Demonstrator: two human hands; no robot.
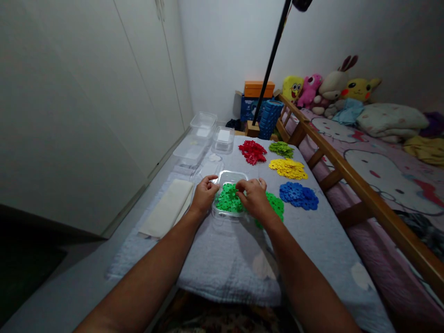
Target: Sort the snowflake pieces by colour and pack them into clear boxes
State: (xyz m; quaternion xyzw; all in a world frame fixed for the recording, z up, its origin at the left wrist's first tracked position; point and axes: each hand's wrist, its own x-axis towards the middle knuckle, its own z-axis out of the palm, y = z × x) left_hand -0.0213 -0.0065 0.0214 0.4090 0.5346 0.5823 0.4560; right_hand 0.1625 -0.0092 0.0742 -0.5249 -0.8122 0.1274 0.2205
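A clear plastic container (233, 175) stands on the cloth-covered table, with green flower-shaped plastic pieces (229, 198) inside it. My left hand (205, 194) is at the container's left rim, thumb and fingers closed on the edge. Above the container's right side is my right hand (252, 196), its fingers curled in a pinch; what they hold, if anything, is hidden. More green pieces (275, 206) lie in a heap just right of the container, partly covered by my right wrist.
Heaps of red pieces (253, 151), light green pieces (281, 149), yellow pieces (288, 168) and blue pieces (299, 195) lie to the right. Farther back left stand other clear containers (224, 135). A folded beige cloth (168, 208) lies left. A wooden bed rail (347, 178) borders the right.
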